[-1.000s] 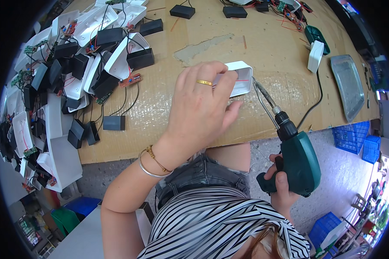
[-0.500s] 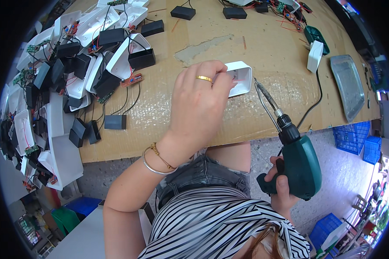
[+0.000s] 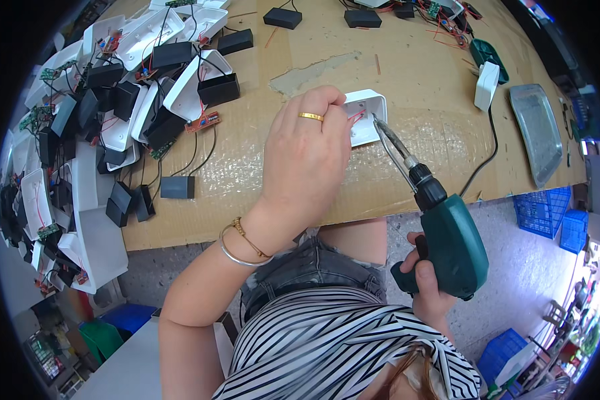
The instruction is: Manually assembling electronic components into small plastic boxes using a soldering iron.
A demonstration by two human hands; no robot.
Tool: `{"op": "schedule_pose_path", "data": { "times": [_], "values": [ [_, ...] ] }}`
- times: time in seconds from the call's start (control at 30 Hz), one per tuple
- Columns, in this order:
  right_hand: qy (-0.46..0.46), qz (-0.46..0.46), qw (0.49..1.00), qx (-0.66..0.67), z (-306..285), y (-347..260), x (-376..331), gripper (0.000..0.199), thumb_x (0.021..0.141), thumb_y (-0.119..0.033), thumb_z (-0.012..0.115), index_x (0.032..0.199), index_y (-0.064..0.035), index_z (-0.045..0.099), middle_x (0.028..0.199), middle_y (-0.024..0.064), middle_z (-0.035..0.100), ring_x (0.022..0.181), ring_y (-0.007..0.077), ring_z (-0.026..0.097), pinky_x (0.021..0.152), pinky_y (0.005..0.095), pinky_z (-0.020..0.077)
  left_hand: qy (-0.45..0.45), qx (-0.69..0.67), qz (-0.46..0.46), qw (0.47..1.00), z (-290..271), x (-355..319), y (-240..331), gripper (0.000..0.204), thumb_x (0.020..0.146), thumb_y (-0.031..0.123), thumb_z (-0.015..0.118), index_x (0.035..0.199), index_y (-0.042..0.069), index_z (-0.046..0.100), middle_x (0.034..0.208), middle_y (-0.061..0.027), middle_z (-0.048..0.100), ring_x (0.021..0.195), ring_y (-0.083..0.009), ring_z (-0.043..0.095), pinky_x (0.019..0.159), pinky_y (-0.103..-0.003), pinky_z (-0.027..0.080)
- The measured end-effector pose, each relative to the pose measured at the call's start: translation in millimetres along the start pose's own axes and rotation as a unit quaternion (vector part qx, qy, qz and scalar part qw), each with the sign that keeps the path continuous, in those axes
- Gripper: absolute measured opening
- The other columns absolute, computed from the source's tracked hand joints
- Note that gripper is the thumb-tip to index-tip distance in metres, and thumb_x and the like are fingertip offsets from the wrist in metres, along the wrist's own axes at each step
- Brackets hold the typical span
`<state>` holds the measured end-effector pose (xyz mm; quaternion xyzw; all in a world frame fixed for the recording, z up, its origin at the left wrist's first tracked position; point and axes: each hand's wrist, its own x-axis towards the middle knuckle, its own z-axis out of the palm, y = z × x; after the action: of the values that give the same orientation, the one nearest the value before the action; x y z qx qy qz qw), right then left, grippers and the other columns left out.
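A small white plastic casing (image 3: 367, 115) lies open side up on the cardboard-covered table (image 3: 407, 173), with a red wire inside it. My left hand (image 3: 307, 157), wearing a gold ring, rests over the casing's left part and holds it down. My right hand (image 3: 428, 287) grips the handle of a green electric screwdriver (image 3: 450, 243). Its long bit (image 3: 390, 141) slants up to the left and its tip touches the casing's right inner edge.
A heap of white casings, black boxes and circuit boards with wires (image 3: 113, 113) fills the table's left. A metal tray (image 3: 539, 130), a white plug-like block (image 3: 487, 85) and a black cable (image 3: 487, 153) lie at the right. Blue crates (image 3: 547, 213) stand on the floor.
The casing has shifted slightly under my left hand, and the screwdriver's bit has moved in from beside it to touch the casing's inner edge.
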<state>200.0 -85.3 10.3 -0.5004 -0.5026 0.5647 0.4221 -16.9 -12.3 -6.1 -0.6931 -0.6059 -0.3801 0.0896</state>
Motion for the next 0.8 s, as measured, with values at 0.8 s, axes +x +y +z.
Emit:
{"op": "schedule_pose_path", "data": {
  "times": [0.8],
  "values": [
    [-0.01, -0.011, 1.0, -0.026, 5.2, 0.7, 6.8, 0.051, 0.084, -0.02, 0.06, 0.124, 0.0061, 0.041, 0.103, 0.0179, 0.058, 0.066, 0.0123, 0.056, 0.07, 0.0275, 0.045, -0.028, 0.062, 0.032, 0.997, -5.1, 1.7, 8.1, 0.011, 0.07, 0.004, 0.055, 0.079, -0.002, 0.053, 0.089, -0.012, 0.051, 0.084, -0.0259, 0.053, 0.077, -0.035, 0.044]
  ]
}}
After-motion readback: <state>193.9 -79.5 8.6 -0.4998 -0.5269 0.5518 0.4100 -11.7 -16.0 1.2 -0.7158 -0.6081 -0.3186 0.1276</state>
